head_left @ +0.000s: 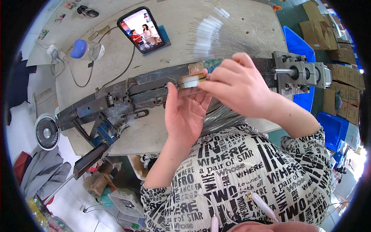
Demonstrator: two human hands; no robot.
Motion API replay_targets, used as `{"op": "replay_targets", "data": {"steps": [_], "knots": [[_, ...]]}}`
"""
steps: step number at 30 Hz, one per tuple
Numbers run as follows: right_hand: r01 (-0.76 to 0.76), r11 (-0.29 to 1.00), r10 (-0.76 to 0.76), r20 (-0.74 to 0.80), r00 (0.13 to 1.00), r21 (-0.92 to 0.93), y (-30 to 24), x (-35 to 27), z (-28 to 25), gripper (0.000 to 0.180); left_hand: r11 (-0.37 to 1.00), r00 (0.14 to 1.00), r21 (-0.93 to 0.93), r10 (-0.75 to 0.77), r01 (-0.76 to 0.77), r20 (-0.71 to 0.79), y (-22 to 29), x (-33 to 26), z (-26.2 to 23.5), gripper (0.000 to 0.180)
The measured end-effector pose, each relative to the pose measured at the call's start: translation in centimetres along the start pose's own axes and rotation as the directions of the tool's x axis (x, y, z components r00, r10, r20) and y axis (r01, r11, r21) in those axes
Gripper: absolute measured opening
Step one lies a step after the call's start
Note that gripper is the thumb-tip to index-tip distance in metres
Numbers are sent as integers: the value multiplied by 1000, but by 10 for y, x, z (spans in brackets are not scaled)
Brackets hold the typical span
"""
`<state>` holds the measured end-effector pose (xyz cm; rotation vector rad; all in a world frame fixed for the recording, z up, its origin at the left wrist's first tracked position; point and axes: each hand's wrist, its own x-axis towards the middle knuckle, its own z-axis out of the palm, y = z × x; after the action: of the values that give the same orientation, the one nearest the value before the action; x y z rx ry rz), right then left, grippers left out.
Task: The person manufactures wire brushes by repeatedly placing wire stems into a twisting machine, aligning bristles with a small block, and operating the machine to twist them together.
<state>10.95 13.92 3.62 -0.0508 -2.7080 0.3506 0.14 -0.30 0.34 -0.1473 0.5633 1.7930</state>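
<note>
A white roll with a tan rim lies across the long metal bar of a bench machine, in line with a thin rod or wire. My left hand is palm up around it. The fingers pass under and behind the roll, with tips showing beyond it, and the thumb stands apart on the left. My right hand comes from the right with curled fingers, thumb and forefinger pinched at the roll's right end. What they pinch is too small to make out. Beside my left wrist lies a bundle of thin metal wires.
A phone stands on the table, with a clear jar with a blue lid left of it. Loose thin wires spread behind my hands. A bearing block sits at the bar's right end, a lever at the left. A fan stands beyond.
</note>
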Motion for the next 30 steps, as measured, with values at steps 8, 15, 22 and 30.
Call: {"op": "replay_targets", "data": {"steps": [8, 15, 22, 30], "knots": [[-53, 998, 55, 52, 997, -37, 24, -3, -16, 18, 998, 998, 59, 24, -20, -61, 0, 1, 10, 67], [49, 988, -52, -17, 999, -148, 16, 6, -6, 13, 995, 997, 89, 41, -35, -70, 2, 0, 8, 67], [54, 993, -57, -26, 998, -102, 14, 8, -7, 16, 999, 996, 31, 39, -37, -79, 3, -1, 9, 67], [57, 989, -62, -33, 998, -138, 20, 9, -4, 15, 996, 993, 73, 66, -59, -101, 2, 1, 11, 69]]}}
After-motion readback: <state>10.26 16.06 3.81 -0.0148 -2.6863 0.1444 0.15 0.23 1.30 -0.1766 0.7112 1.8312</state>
